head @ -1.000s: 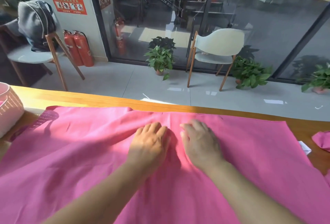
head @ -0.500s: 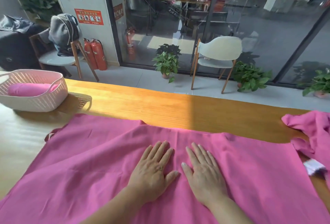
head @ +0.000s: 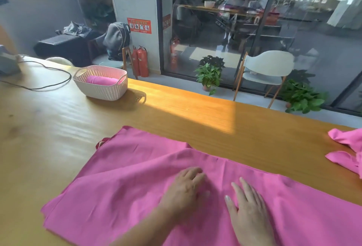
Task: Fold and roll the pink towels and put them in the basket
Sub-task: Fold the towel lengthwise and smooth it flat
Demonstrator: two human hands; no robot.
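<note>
A long wooden table (head: 176,112) is set before a glass wall (head: 254,30). A pink towel (head: 127,177) is spread at its near edge; the basket (head: 100,89), with a rolled towel (head: 101,80) inside, is placed towards the far left. The left hand (head: 186,191) and right hand (head: 248,208) are laid flat on the spread towel, nothing gripped.

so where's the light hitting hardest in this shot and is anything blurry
Head view: a bright sun patch crosses the table, and the basket casts a latticed shadow to its right; the left hand is motion-blurred, the right hand sharper; wide-angle bending at the edges.
</note>
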